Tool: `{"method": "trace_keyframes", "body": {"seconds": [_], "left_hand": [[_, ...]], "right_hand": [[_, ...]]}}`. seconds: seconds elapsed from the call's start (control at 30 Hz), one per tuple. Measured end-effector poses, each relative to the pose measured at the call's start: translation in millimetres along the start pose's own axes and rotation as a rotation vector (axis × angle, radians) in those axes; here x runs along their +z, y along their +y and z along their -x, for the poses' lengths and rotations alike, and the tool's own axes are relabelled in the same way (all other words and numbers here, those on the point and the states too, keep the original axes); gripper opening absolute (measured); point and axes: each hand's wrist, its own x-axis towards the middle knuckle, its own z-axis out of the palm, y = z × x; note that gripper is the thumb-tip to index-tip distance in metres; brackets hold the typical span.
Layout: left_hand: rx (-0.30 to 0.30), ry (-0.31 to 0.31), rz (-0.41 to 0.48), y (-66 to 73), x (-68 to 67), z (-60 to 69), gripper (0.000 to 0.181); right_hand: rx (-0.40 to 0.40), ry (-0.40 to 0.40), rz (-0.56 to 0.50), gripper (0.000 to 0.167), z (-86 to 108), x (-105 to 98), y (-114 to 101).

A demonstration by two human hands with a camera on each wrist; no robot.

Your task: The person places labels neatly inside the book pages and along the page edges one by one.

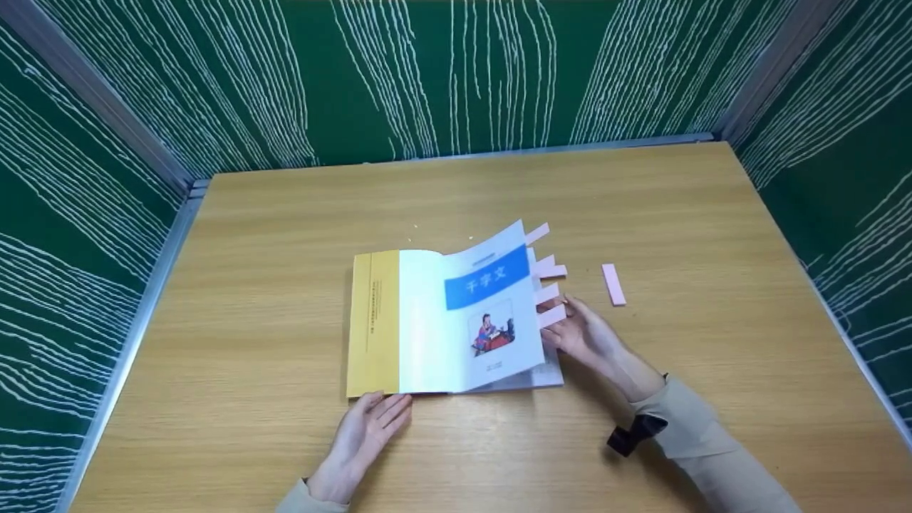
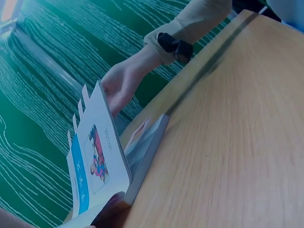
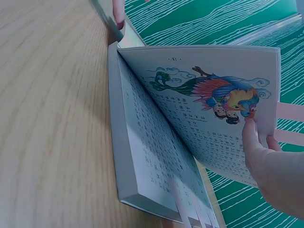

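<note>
An open book [image 1: 420, 320] lies on the table, its front cover turned to the left with a yellow flap [image 1: 374, 328]. A bunch of pages stands lifted, showing a title page [image 1: 491, 320] with a blue band and a small picture. Behind these pages is my right hand [image 1: 595, 349]; in the right wrist view its fingers [image 3: 251, 137] touch the underside, a page with a colourful bird picture. Pink paper tabs [image 1: 552, 317] stick out from the page edges. My left hand [image 1: 367, 434] touches the book's lower left edge, fingers loosely extended.
A loose pink strip [image 1: 613, 285] lies on the wooden table [image 1: 271, 285] to the right of the book. Tiny white scraps [image 1: 470, 237] are scattered beyond it. Green panels [image 1: 499, 78] with white streaks enclose the table's back and sides.
</note>
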Motion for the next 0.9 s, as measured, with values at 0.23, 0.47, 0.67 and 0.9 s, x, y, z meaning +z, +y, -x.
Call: {"method": "trace_keyframes", "body": {"seconds": [0.23,0.47,0.67,0.9], "left_hand": [[0.134,0.018,-0.061,-2.9,13.7,9.5,0.021],[0.217,-0.011,-0.093,-6.2,28.7,14.0,0.045],[0.243,-0.053,-0.171,-6.4,41.2,13.3,0.047],[0.295,-0.085,-0.334,-10.0,57.6,4.9,0.043]], "right_hand": [[0.005,-0.063,-0.023,0.050,1.8,-4,0],[0.019,-0.065,-0.020,0.053,3.1,-4,-2],[0.015,-0.030,-0.011,0.052,4.0,-3,-2],[0.018,0.019,0.007,0.050,5.8,-1,-3]]}}
